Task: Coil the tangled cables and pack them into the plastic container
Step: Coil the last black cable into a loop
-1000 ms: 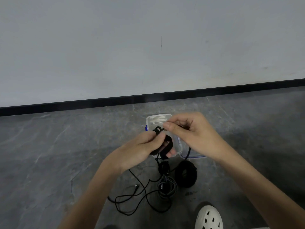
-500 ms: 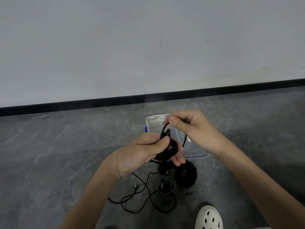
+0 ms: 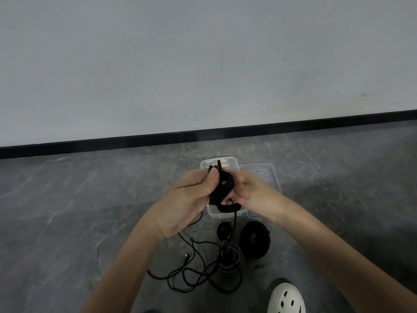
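My left hand (image 3: pixel 191 195) grips a small bundle of black cable (image 3: pixel 222 190) held upright above the clear plastic container (image 3: pixel 208 164). My right hand (image 3: pixel 246 188) holds the same bundle from the right, its fingers curled round the lower loops. The loose end of this cable hangs down and trails over the floor in tangled black loops (image 3: pixel 198 276). On the floor below lie a small black coil (image 3: pixel 224 230), a larger black coil (image 3: pixel 255 239) and a grey-white coil (image 3: pixel 234 258).
The container's lid (image 3: pixel 268 172) with blue clips lies just right of the container. A white perforated shoe (image 3: pixel 286 299) shows at the bottom right. The grey stone floor runs to a black skirting board (image 3: pixel 135 141) and a white wall.
My right hand has dropped from above the bundle to its lower right side. My left hand has turned the bundle upright and raised it a little. The trailing cable has shifted on the floor.
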`<state>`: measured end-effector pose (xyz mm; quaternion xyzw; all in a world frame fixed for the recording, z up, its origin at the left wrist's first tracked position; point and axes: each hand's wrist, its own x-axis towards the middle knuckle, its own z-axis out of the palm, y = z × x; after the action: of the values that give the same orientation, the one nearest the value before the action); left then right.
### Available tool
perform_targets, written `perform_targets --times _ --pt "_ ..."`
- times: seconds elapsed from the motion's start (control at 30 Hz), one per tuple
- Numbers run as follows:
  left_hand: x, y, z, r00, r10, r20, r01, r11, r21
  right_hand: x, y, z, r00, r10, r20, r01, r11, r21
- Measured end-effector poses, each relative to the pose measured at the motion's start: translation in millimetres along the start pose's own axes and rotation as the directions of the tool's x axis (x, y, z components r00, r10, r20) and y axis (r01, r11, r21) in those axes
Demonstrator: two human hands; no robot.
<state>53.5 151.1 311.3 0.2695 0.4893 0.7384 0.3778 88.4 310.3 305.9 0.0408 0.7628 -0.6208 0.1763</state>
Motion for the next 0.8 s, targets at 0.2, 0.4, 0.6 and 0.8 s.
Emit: perform_targets --times 0.2,0.4,0.6,0.8 --pt "2.7 0.2 2.2 0.987 0.058 -0.15 -0.069 0.995 -0.07 -1.7 -4.5 10.0 0.999 0.04 -0.029 -0.039 0.999 0.03" --pt "5.5 -3.6 1.1 0.947 0.119 -0.297 -0.161 0.979 -0.121 -5.1 -9.2 18.3 0.992 0.103 0.068 -0.112 0.984 0.137" --pt "8.0 -9.3 -1.9 0.899 0.144 -0.414 -0.129 0.989 0.066 -10.1 -13.3 21.4 0.984 0.103 0.146 -0.121 0.985 0.122" --pt "10.9 -9.5 -4.1 0.839 0.224 -0.495 -0.169 0.973 0.154 -15.7 -11.2 19.3 0.979 0.123 0.16 -0.133 0.99 0.055"
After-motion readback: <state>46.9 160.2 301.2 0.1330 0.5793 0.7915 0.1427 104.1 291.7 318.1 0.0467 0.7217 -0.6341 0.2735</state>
